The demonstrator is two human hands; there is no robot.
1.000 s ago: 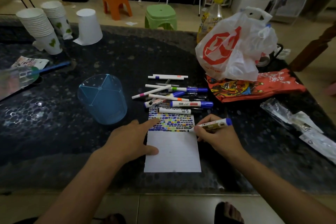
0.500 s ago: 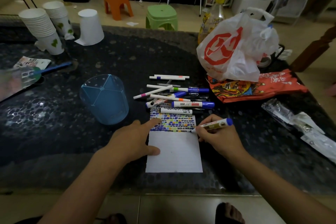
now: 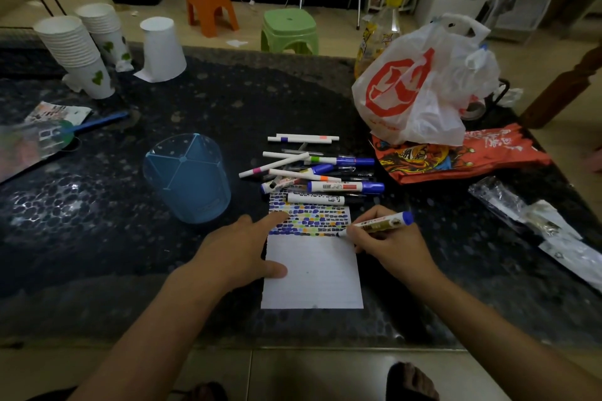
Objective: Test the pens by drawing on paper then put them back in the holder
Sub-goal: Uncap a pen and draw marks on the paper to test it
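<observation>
A white sheet of paper [image 3: 312, 273] lies on the dark table, its upper part covered in small coloured marks. My left hand [image 3: 237, 251] presses flat on the sheet's left edge, index finger and thumb spread over it. My right hand [image 3: 387, 244] grips a blue-capped marker [image 3: 379, 223] with its tip on the paper's right edge, at the lowest row of marks. Several pens and markers [image 3: 309, 169] lie in a loose pile just beyond the paper. The translucent blue holder [image 3: 187, 177] stands left of the pile, with no pens seen in it.
A white and red plastic bag [image 3: 420, 85] and an orange packet [image 3: 456, 156] sit at the right. Stacked paper cups [image 3: 76, 52] stand at the far left, a hand fan [image 3: 49, 137] lies below them. Clear wrappers [image 3: 534, 218] lie at the right edge.
The marker tip has shifted slightly along the paper's right edge. My left hand stays pressed on the sheet.
</observation>
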